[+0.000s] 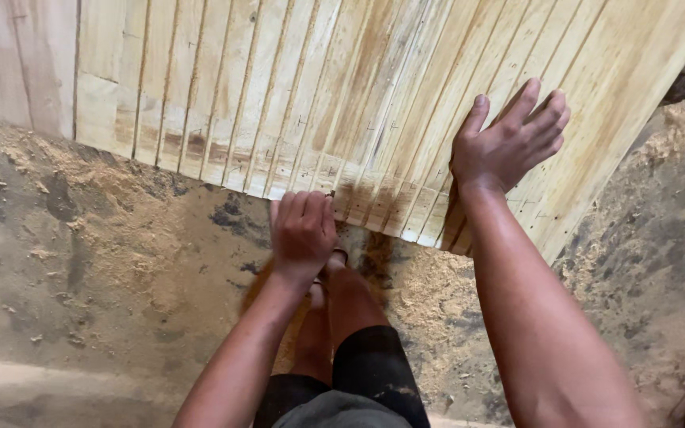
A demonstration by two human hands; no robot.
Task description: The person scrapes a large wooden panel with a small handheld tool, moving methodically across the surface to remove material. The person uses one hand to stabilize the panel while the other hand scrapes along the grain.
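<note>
Two hands on one panel of wooden slats. Fingers (299,208) of the left hand (303,234) curled together over the near edge of the slat panel (342,95), knuckles up, gripping the ends of the slats near the middle of that edge. Fingers (534,111) of the right hand (507,143) spread wide and laid flat on the top face of the panel, palm down, close to the near right corner, holding nothing.

Made of many narrow pale strips set side by side, each strip long and straight. Long axis of the strips running away from the person, fanning slightly, leaning to the upper right in the head view. Near edge cut unevenly, stepping lower toward the right. Light yellow wood, smooth, with brown stains and darker grain near the cut ends, small pencil-like marks here and there. Cannot tell whether lying flat or propped up at the far side.

Below the panel, an earthen floor (81,301), grey-brown, rough, covered with patches of pale sawdust (430,285). Between the arms, bare legs (342,309) and dark shorts (374,364). At the top left, wider plain boards (17,55) beside the panel.
</note>
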